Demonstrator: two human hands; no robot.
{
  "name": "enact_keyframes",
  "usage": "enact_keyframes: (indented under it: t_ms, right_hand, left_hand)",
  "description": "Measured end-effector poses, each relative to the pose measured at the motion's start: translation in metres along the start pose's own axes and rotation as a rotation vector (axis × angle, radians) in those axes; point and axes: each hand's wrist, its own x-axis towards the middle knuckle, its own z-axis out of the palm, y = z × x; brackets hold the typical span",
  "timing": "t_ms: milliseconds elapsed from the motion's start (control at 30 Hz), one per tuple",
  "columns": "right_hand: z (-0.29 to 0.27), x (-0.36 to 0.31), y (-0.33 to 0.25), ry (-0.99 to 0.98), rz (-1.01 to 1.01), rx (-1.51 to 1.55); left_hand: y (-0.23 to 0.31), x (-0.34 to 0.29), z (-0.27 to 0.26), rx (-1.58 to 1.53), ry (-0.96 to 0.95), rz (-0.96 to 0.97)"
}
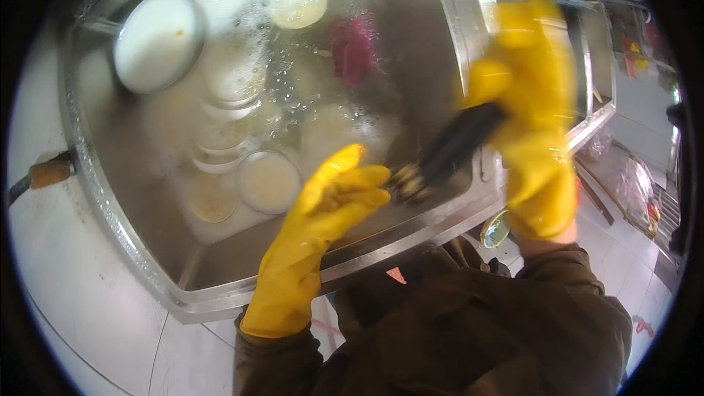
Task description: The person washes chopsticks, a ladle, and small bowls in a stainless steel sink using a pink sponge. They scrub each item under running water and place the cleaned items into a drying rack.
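Both my hands wear yellow rubber gloves over a steel sink (242,290) full of soapy water. My right hand (529,114) is closed around the black handle of a utensil (455,147) held slantwise over the sink's right side. My left hand (334,194) pinches the utensil's lower, blurred end with its fingertips. Several white bowls and plates (268,180) lie under the water below my hands. The picture is blurred by motion.
A round white bowl (158,40) sits at the sink's back left and a pink cloth-like thing (353,48) floats at the back. A hose with an orange fitting (48,174) meets the sink's left rim. White counter lies left; tiled floor lies right.
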Motion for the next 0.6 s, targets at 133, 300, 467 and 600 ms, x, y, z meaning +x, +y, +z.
enact_keyframes:
  t_ms: [133,300,467,600]
  right_hand:
    - [-0.088,-0.013,-0.101,0.121,-0.510,-0.507]
    - [-0.221,-0.017,-0.061,0.218,-0.166,-0.688]
    - [-0.297,-0.001,0.025,0.002,0.253,-0.898]
    - [-0.203,-0.009,0.014,0.052,-0.141,-1.239]
  left_hand:
    - [0.002,-0.004,0.006,-0.116,0.080,0.139]
    - [0.006,-0.002,0.006,-0.136,0.097,0.122]
    - [0.002,-0.002,0.001,-0.175,0.143,0.131]
    - [0.001,0.000,-0.002,-0.183,0.145,0.145]
